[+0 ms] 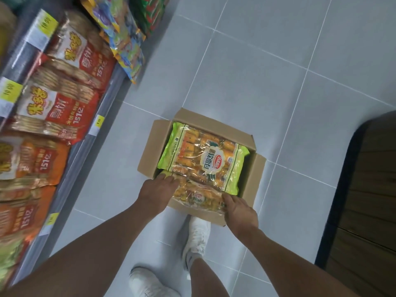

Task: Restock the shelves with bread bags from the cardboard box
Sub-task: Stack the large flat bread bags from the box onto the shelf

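Presently, listing from the left:

- Grey metal shop shelves (94, 146), left side: carrying red and orange cracker packets (64, 116), with yellow price tags along the rim.
- Left hand (158, 189): lying over the left end of the near bread bag. Whether the fingers are hooking under it cannot be told.
- Open brown cardboard box (147, 155), sitting on the pale tiled floor beside the shelves, flaps folded out.
- Far green-edged clear plastic bread bag (203, 159): lying flat on top inside the box, filling its far part.
- Near clear plastic bread bag (199, 196): sitting at the box's near edge, partly tucked under the far one.
- Right hand (241, 210): clasping the near bag's right end, thumb on top.

Handling judgement: the bag is looking light, soft and crushable, its film glossy and probably slippery. Holding it at both ends, with loose pressure, is likely suiting it best.
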{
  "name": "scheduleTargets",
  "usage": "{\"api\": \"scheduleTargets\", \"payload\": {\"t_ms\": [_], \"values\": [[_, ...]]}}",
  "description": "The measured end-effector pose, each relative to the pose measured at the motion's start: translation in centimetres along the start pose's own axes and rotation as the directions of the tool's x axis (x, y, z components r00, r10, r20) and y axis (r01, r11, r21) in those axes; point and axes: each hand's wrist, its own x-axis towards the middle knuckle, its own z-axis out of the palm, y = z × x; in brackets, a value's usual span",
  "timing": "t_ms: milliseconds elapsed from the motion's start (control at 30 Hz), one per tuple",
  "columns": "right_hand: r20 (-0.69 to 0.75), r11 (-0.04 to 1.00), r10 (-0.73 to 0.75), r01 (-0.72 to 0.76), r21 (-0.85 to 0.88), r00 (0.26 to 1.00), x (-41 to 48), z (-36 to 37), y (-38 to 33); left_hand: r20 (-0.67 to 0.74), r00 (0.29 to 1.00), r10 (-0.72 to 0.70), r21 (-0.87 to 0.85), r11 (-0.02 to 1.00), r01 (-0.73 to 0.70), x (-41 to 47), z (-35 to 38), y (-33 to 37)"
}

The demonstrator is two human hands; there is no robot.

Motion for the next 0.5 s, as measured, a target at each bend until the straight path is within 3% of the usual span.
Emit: {"api": "scheduleTargets", "payload": {"t_ms": [500], "values": [[-0.076, 0.999, -0.038, 0.039, 0.021, 0.996, -13.0, -14.4, -3.5, -0.08, 0.996, -0.046, -0.041, 0.998, 0.043, -15.2, -14.4, -1.6]]}}
